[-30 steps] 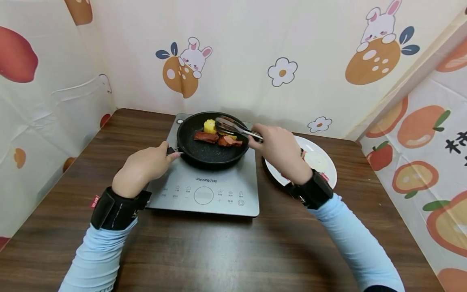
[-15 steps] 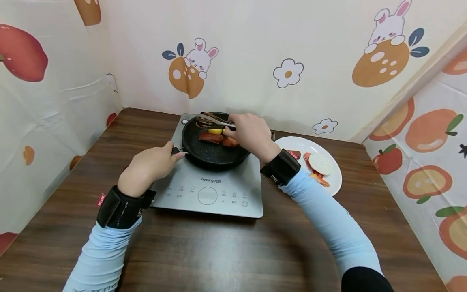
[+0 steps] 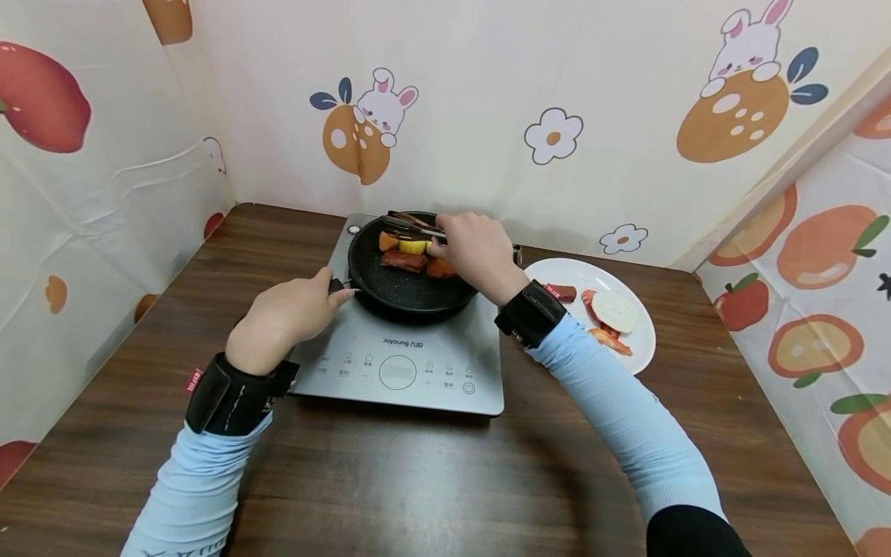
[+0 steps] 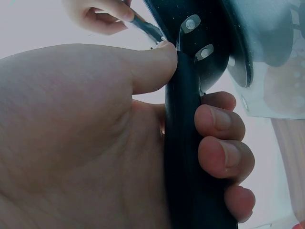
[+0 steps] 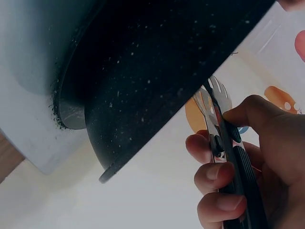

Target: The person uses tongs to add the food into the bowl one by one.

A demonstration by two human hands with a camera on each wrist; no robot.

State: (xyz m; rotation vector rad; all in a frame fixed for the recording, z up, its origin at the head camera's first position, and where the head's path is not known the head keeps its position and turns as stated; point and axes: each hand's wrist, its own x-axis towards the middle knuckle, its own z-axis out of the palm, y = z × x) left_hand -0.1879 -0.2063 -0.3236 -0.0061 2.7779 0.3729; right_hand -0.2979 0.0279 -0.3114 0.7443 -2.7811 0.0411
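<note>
Above, we are gripping the pan (image 3: 407, 290) handle with our left hand (image 3: 281, 317), fingers curled round it, on the cooker (image 3: 404, 363). Our right hand (image 3: 473, 251) is squeezing tongs (image 3: 411, 226) over the food (image 3: 411, 255) inside the pan.

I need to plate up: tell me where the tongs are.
In the head view, the tongs are in the right hand, over the far side of the black pan.

My head camera looks forward and down from well back, taking in both my hands. The one on my left wrist sits tight under my left hand (image 4: 119, 143), facing up along the pan handle (image 4: 190, 157). My right wrist's looks up past the tongs (image 5: 224, 138). All share the pan (image 3: 411, 278).
</note>
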